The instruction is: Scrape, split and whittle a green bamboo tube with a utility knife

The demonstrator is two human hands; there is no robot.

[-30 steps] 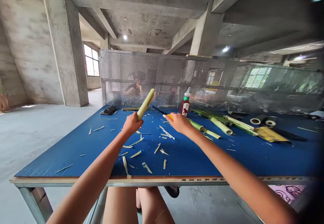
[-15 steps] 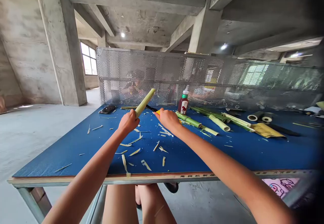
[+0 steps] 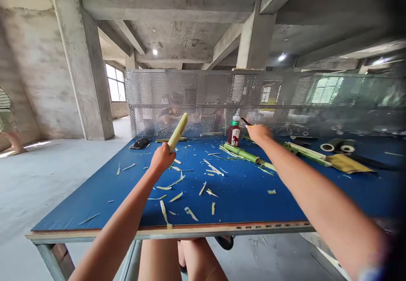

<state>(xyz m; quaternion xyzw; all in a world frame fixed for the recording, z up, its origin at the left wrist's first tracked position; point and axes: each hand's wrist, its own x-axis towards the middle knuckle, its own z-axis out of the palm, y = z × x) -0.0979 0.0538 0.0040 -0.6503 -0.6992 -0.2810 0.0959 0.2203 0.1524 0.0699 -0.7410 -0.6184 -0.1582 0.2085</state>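
Observation:
My left hand (image 3: 163, 158) is closed around the lower end of a pale, peeled bamboo piece (image 3: 178, 132), which tilts up and to the right above the table. Off to the right, my right hand (image 3: 260, 134) grips a knife (image 3: 245, 122); its dark blade points up and left, and a bit of yellow handle shows at the fingers. The knife is well apart from the bamboo piece. A bottle of dark red liquid (image 3: 234, 133) stands just left of the right hand. Green bamboo stalks (image 3: 244, 152) lie below that hand, partly hidden by the forearm.
Pale shavings (image 3: 190, 213) are scattered over the blue tabletop (image 3: 114, 205). A phone (image 3: 140, 143) lies at the back left. At right are a yellow sheet (image 3: 350, 163) and two dark rolls (image 3: 328, 146). A perforated metal screen (image 3: 203, 90) borders the back edge. Another person (image 3: 5, 111) is at far left.
My right hand, with the knife, has moved right and slightly up, away from the bamboo piece. My left hand still holds the piece in nearly the same place. A person has come into view at far left.

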